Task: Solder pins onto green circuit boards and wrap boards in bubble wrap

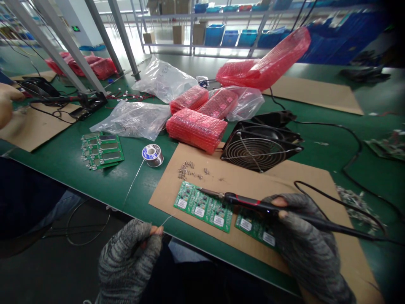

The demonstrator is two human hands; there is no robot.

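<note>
Soldering iron [249,202], one, in right hand [305,242]

At the lower centre-left of the frame, the gloved left hand [129,256] pinches a thin solder wire [168,219], while at the lower right the gloved right hand [305,232] grips a soldering iron [249,203], its tip over a green circuit-board panel [202,207] on a cardboard sheet [171,185]. A solder spool [153,156] stands left of centre, near stacked circuit boards [103,150]; red bubble-wrapped bundles [196,130] and a black fan [260,148] occupy the centre and centre-right.
</note>
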